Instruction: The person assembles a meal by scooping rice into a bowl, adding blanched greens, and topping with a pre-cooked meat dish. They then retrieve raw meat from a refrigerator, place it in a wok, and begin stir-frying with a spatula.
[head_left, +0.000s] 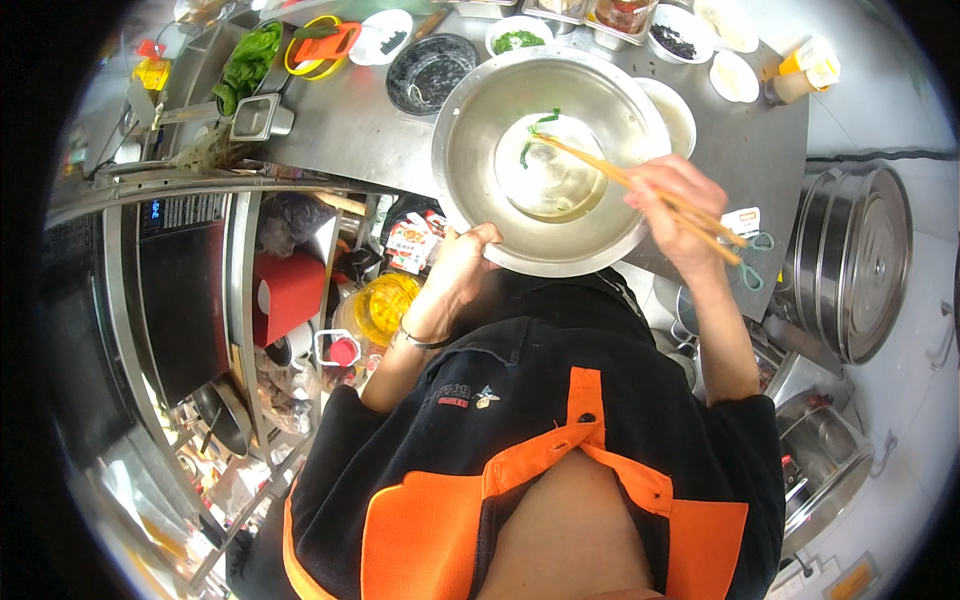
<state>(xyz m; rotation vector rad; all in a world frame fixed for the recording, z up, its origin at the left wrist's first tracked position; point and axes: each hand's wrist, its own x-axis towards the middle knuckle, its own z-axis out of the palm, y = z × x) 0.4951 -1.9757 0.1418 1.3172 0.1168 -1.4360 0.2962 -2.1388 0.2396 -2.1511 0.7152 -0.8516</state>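
My left hand (466, 259) grips the near-left rim of a large stainless steel mixing bowl (480, 195), fingers under it and thumb on top. The bowl juts over the near edge of the steel worktable. Clear liquid pools at its bottom. A pair of wooden chopsticks (585, 157) is held in my right hand (679, 202), above the bowl's right rim. Their tips pinch a few dark green leafy strips (541, 129) over the liquid. Behind the bowl's right rim, a white bowl (675, 112) with pale contents is partly hidden.
On the steel worktable (337, 139) stand a black bowl (431, 73), a white bowl of chopped greens (519, 37), a bowl of dark pieces (675, 37) and an empty metal container (256, 118). Scissors (752, 262) lie at right. Stacked steel steamers (855, 262) stand beyond.
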